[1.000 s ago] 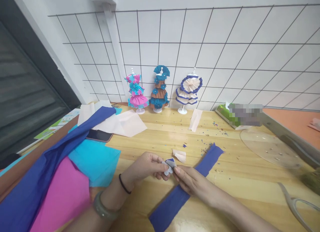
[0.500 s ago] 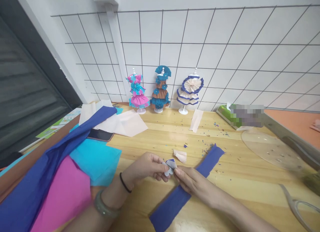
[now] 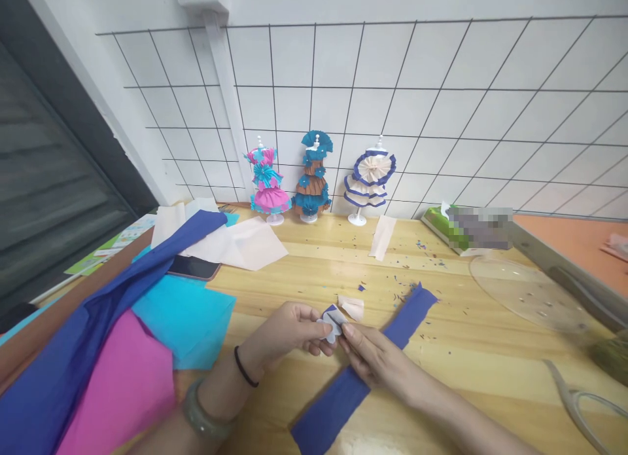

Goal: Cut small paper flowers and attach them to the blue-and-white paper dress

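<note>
Together, left fingers (image 3: 316, 329) and right fingers (image 3: 354, 338) pinch a thin, scalloped grey piece (image 3: 334, 323).

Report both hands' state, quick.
Left hand: closed, pinching the white piece.
Right hand: closed, pinching the same white piece.

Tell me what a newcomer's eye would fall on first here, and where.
Probably the row along the back of the table: a pink-and-turquoise dress, a brown-and-teal dress and a cream-and-blue dress, all ruffled. Then the left hand and right hand, low in the middle, holding a small pale cut-out. On the left lie a blue sheet, a turquoise sheet and a pink sheet.
</note>
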Available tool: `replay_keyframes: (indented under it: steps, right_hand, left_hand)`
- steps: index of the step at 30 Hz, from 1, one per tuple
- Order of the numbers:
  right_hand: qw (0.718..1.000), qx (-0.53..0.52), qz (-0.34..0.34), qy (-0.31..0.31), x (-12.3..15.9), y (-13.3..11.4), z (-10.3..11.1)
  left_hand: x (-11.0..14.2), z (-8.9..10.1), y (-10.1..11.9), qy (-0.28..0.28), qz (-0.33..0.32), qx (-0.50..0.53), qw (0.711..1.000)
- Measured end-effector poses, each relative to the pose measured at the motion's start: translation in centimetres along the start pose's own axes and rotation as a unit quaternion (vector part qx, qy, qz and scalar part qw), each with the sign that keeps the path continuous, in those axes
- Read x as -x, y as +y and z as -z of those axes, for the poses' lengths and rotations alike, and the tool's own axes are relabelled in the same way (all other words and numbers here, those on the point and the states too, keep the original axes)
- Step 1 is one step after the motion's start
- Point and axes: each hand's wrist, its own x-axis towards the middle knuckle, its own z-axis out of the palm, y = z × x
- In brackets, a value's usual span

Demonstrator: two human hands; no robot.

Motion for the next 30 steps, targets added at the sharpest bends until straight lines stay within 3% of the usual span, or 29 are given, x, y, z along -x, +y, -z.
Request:
replay_keyframes:
  steps: [8,30]
  right_hand:
    - [0.999,-0.012,-0.04,0.03,0.01,0.95,0.09]
    - [0.994,-0.054,-0.072,0.063,0.01,0.43,-0.17]
  left_hand:
    - [-0.19,-0.08,-0.3,0.001,-0.001,0.021,1.0]
    - [-0.28,-0.29,-0.63,0.002,-0.007,0.05,0.999]
